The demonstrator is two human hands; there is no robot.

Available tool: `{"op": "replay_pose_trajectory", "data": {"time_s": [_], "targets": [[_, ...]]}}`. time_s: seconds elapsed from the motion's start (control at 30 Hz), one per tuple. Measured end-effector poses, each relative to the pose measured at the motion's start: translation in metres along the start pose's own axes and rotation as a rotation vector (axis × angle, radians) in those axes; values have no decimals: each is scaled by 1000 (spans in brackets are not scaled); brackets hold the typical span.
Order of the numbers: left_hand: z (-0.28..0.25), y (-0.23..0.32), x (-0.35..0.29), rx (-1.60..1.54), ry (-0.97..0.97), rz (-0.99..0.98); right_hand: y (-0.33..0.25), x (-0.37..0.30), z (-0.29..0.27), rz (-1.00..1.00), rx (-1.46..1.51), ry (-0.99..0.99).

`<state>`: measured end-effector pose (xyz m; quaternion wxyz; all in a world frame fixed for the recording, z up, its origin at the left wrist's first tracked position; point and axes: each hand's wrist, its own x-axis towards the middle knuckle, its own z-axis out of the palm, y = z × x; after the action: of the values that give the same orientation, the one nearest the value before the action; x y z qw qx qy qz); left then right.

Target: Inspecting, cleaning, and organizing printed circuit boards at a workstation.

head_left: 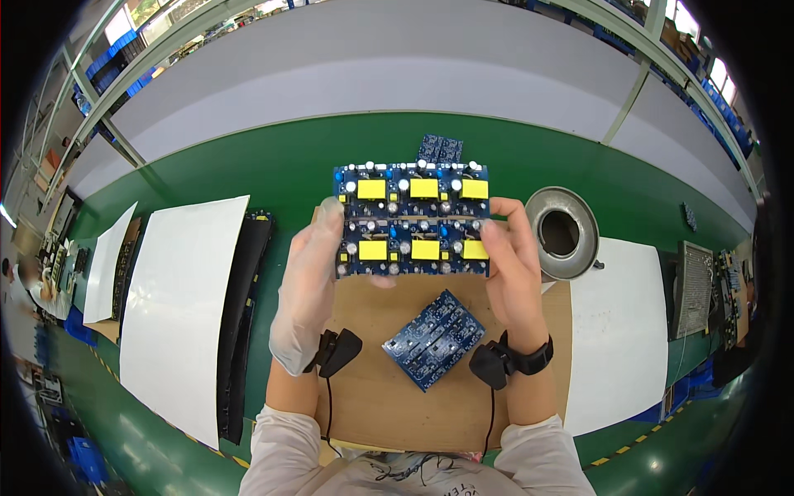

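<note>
Between my two hands I hold up a blue circuit board panel [413, 220], its component side facing me. Yellow block components and small white-topped and dark cylinders stand on it in two rows. My left hand [308, 277], in a thin translucent glove, grips the left edge, thumb in front and some fingers behind. My bare right hand [514, 269] pinches the right edge, its thumb over the lower right corner. Below, a second blue panel [434, 340] lies askew on a brown cardboard sheet [364, 397], its flat, densely dotted side up. Each wrist wears a black strapped device.
At right stand a round metal pot-like container [589, 219] with a dark opening and a white sheet [620, 331]. Leftward, a large white board [178, 306] leans over black trays. Small blue boards [439, 149] lie on the green table [314, 136] behind. Another person [48, 289] is far left.
</note>
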<state>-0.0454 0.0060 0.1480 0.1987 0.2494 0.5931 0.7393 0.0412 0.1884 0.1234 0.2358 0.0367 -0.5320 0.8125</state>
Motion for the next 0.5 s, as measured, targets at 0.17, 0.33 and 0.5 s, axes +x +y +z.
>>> {"op": "replay_pose_trajectory", "data": {"time_s": [0.17,0.33,0.5], "targets": [[7,-4,4,-117,22,-11,-4,1,4,291,354,105],[-4,-23,18,-150,-6,-135,8,7,-1,412,509,190],[-8,-37,31,-121,17,-150,6,7,-3,348,469,227]]}}
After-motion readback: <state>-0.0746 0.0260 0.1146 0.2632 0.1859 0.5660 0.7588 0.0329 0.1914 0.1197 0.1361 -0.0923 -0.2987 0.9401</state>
